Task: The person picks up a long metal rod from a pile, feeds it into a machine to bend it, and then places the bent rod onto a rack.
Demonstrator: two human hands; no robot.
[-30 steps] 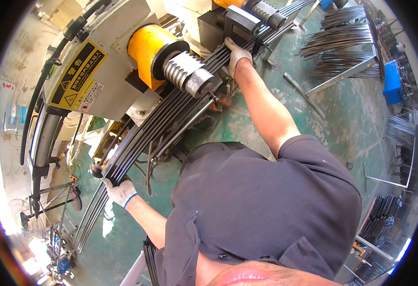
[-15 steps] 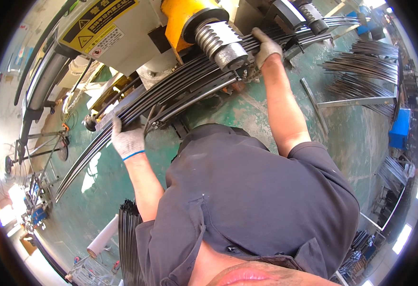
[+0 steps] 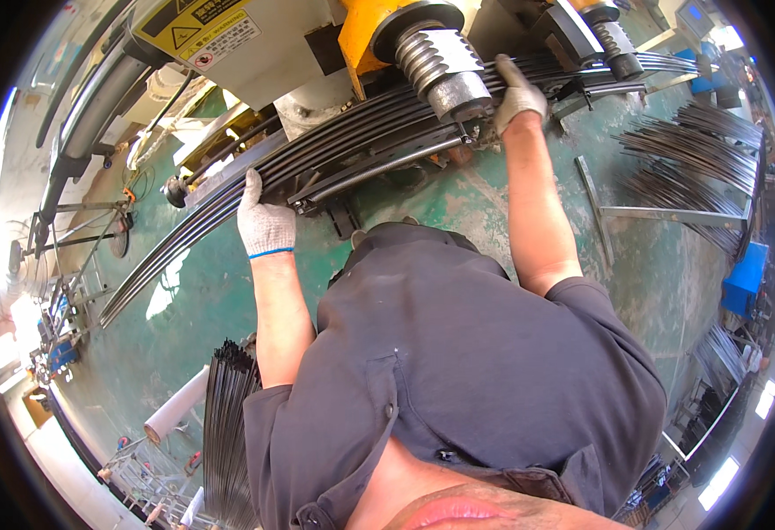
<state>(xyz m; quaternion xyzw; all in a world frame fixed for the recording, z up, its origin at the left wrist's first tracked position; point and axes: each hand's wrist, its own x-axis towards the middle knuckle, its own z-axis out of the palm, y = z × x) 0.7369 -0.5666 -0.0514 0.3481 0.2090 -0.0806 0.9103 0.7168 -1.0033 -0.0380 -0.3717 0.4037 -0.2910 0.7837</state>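
A bundle of long dark metal rods (image 3: 317, 140) runs from the left across the front of a machine to the upper right. My left hand (image 3: 266, 225), in a whitish knit glove with a blue cuff edge, grips the bundle left of the machine. Its thumb lies up against the rods; its other fingers are hidden beneath. Farther right, my gloved right hand (image 3: 520, 99) is closed around the same bundle, just beside a thick ribbed metal cylinder (image 3: 440, 66) on a yellow machine head (image 3: 374, 40). The rods pass behind that cylinder, and their left ends hang over the floor.
Below the rods sits a machine rail (image 3: 378, 172). Stacked rods rest on a metal rack (image 3: 679, 214) at right, near a blue box (image 3: 745, 281). Another upright rod bundle (image 3: 228, 424) and a white roll (image 3: 175, 405) stand at lower left on the green floor (image 3: 166, 353).
My left hand has moved up and right, and the rods' left ends have risen. My right hand keeps its place beside the ribbed cylinder. The whole view has shifted slightly.
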